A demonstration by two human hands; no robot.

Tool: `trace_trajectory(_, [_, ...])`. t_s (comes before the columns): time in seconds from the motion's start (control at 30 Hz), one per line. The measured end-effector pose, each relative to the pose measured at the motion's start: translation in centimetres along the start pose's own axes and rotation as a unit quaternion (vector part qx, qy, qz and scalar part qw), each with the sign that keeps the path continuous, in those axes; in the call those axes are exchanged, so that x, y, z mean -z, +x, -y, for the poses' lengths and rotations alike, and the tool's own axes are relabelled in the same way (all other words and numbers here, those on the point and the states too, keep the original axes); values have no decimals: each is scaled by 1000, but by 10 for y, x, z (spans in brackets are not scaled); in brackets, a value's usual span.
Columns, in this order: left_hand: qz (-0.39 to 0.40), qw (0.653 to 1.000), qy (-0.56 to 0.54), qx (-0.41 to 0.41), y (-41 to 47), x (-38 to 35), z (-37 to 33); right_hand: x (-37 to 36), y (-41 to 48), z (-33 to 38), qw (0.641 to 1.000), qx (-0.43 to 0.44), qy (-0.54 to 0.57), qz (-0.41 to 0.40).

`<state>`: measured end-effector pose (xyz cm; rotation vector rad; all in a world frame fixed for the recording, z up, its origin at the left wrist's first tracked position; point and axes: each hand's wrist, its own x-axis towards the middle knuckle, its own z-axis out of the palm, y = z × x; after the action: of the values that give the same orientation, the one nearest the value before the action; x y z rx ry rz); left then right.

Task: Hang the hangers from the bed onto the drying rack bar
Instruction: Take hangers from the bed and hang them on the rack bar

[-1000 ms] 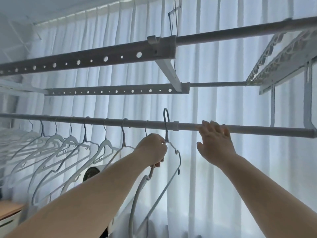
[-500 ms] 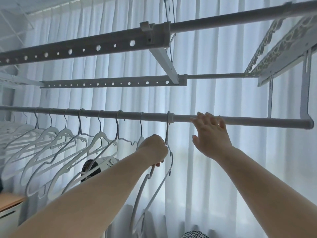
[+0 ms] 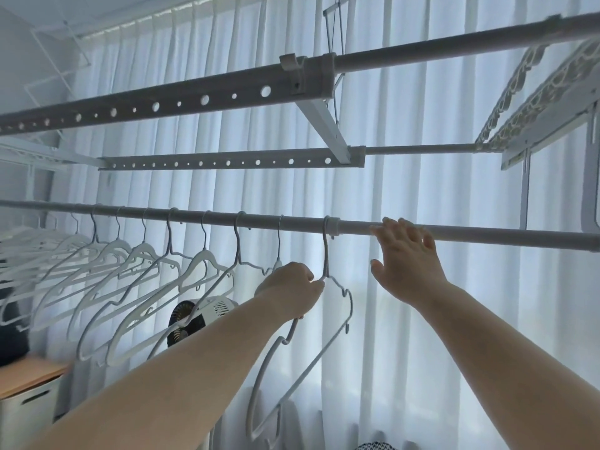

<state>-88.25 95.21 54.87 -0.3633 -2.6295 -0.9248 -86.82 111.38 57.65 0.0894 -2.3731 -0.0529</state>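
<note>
Ahead of you, sheer white pleated curtains (image 3: 422, 125) fill the whole window wall, and pale bluish daylight glows through their folds. At your lower left stands a white cabinet with a light wooden top (image 3: 31, 376), and a plain white wall (image 3: 29, 60) rises above it in the corner. A small round black-and-white fan (image 3: 220, 308) sits near the curtains, low at the centre of your view, partly hidden.

Domestic interior: the laundry-drying area of a home. An overhead drying rack with perforated rails (image 3: 162, 107) spans the view, and a row of white hangers (image 3: 143, 254) hangs on its lower bar (image 3: 194, 216). Sheer pleated curtains (image 3: 422, 177) cover a bright window behind. A small fan (image 3: 207, 315) and a wood-topped white cabinet (image 3: 29, 397) stand at lower left.
</note>
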Motion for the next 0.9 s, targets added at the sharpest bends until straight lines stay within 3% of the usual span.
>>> trace_trajectory(0.2, [-73, 997, -6, 14, -26, 36, 16, 19, -8, 29, 997, 27, 70, -21])
trace_trajectory(0.43, [-152, 986, -70, 7, -102, 89, 64, 54, -22, 126, 970, 79, 232, 6])
trace_trajectory(0.73, [-188, 974, -24, 124, -289, 200, 222, 74, -91, 342, 911, 186, 343, 133])
trace_trajectory(0.9, [-247, 930, 27, 270, -427, 272, 328, 79, -150, 505, 861, 284, 373, 198])
